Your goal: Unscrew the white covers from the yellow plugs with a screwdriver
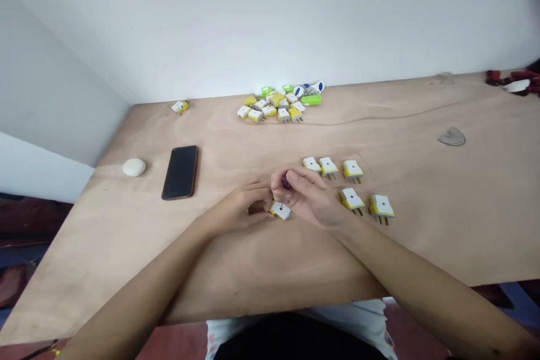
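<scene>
Between my hands, near the front of the table, lies a white-and-yellow electrical plug (282, 211). My left hand (252, 205) grips its left side with thumb and fingers. My right hand (310, 194) is closed round the dark red handle of a screwdriver (286, 181), held upright over the plug. Its thin shaft reaches down to the hole in the plug's white face; whether the tip sits on a screw is hidden. Just right of my right hand stand several similar plugs (351, 198), pins pointing toward me.
A pile of yellow, white and green plugs (276, 102) rests by the wall, and a single plug (180, 107) lies at the back left. A phone (180, 172) and a round white object (134, 167) are on the left. A grey flat piece (453, 136) lies right.
</scene>
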A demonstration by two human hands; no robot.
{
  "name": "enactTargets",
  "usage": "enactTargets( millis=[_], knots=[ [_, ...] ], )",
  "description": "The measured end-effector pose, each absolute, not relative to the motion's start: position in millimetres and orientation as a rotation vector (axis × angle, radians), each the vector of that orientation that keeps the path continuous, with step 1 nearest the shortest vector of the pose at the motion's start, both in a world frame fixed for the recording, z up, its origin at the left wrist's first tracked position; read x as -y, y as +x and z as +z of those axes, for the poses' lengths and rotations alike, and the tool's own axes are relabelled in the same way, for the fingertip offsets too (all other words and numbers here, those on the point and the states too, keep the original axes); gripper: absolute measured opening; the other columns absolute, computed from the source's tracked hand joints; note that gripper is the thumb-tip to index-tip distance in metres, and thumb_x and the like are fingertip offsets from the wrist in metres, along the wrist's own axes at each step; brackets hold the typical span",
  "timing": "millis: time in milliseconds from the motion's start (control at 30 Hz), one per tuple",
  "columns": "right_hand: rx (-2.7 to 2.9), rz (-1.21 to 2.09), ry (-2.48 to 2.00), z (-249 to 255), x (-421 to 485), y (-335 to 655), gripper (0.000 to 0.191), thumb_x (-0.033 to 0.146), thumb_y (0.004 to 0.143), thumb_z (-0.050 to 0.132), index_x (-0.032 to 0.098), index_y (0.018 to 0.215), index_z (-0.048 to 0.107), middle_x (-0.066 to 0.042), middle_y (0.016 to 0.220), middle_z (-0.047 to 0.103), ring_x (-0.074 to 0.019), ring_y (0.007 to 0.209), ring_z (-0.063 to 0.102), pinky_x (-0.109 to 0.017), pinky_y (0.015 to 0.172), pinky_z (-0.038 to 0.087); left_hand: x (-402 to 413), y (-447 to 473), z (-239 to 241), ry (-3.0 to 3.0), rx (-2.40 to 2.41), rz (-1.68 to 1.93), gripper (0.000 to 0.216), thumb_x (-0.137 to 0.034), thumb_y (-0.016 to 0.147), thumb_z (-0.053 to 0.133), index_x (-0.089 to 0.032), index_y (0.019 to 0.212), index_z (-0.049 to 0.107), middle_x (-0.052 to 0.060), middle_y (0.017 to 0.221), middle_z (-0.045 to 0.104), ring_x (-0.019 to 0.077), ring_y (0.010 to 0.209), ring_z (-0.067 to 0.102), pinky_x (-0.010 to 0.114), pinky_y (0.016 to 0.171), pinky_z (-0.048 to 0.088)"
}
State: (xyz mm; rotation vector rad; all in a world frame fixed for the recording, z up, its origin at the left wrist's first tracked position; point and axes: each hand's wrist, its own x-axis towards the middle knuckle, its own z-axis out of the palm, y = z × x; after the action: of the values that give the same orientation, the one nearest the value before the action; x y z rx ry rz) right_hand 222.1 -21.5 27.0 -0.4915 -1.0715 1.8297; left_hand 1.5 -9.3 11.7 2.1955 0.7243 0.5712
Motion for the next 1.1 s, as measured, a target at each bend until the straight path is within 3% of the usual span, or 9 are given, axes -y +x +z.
enactTargets(
  millis=[167, 300, 500, 633, 800, 1000, 1100],
  knots=[
    [1.16, 1.812, -0.476, 23, 21, 222, 0.046, 0.063, 0.1, 0.074, 0.018, 0.09, 0.077, -0.002, 0.078, 0.059, -0.0149, 0.072, 0.049, -0.032, 0.068, 0.046, 9, 2, 11, 2.191, -0.744, 0.563, 0.012, -0.03, 0.1, 0.072, -0.019, 0.096, 0.069, 0.007, 0.099, 0.072, 0.024, 0.099, 0.067, 0.036, 0.089, 0.056],
    [1.38, 1.763, -0.417, 21, 21, 224, 0.041, 0.057, 0.104, 0.073, 0.017, 0.094, 0.08, -0.008, 0.089, 0.076, -0.0153, 0.074, 0.061, -0.031, 0.068, 0.05, 10, 3, 11, 2.192, -0.71, 0.635, 0.009, -0.028, 0.103, 0.072, -0.02, 0.1, 0.074, 0.007, 0.102, 0.077, 0.0241, 0.104, 0.072, 0.037, 0.097, 0.058],
    [1.438, 1.6, -0.48, 27, 28, 219, 0.036, 0.052, 0.103, 0.076, 0.019, 0.091, 0.082, -0.006, 0.088, 0.08, -0.0152, 0.073, 0.068, -0.029, 0.065, 0.055, 16, 4, 8, 2.151, -0.823, 0.575, 0.016, -0.035, 0.097, 0.078, -0.02, 0.103, 0.076, 0.007, 0.109, 0.078, 0.0239, 0.101, 0.074, 0.033, 0.085, 0.06],
    [1.436, 1.541, -0.543, 33, 33, 214, 0.034, 0.051, 0.102, 0.077, 0.022, 0.086, 0.083, -0.005, 0.087, 0.08, -0.0186, 0.083, 0.074, -0.032, 0.076, 0.061, 19, 3, 5, 2.105, -0.895, 0.501, 0.023, -0.036, 0.092, 0.081, -0.02, 0.108, 0.077, 0.007, 0.115, 0.076, 0.025, 0.101, 0.075, 0.035, 0.085, 0.061],
    [1.389, 1.695, -0.49, 23, 33, 211, 0.038, 0.057, 0.101, 0.075, 0.02, 0.091, 0.078, -0.004, 0.076, 0.075, -0.0161, 0.066, 0.067, -0.029, 0.06, 0.053, 17, 3, 5, 2.107, -0.852, 0.49, 0.015, -0.033, 0.091, 0.081, -0.02, 0.099, 0.076, 0.009, 0.108, 0.077, 0.0262, 0.101, 0.073, 0.035, 0.085, 0.061],
    [1.37, 1.501, -0.564, 24, 26, 213, 0.051, 0.067, 0.108, 0.058, 0.021, 0.097, 0.076, 0.004, 0.062, 0.051, -0.0127, 0.056, 0.044, -0.03, 0.058, 0.041, 15, 4, 11, 2.122, -0.851, 0.544, 0.042, -0.031, 0.095, 0.076, -0.021, 0.135, 0.069, 0.009, 0.121, 0.074, 0.0214, 0.095, 0.073, 0.03, 0.079, 0.059],
    [1.496, 1.355, -0.602, 45, 36, 228, 0.04, 0.058, 0.107, 0.065, 0.021, 0.096, 0.079, -0.001, 0.073, 0.063, -0.015, 0.066, 0.054, -0.031, 0.063, 0.044, 14, 3, 8, 2.193, -0.979, 0.579, 0.039, -0.036, 0.095, 0.079, -0.02, 0.129, 0.071, 0.009, 0.115, 0.073, 0.022, 0.094, 0.072, 0.031, 0.08, 0.057]
  ],
)
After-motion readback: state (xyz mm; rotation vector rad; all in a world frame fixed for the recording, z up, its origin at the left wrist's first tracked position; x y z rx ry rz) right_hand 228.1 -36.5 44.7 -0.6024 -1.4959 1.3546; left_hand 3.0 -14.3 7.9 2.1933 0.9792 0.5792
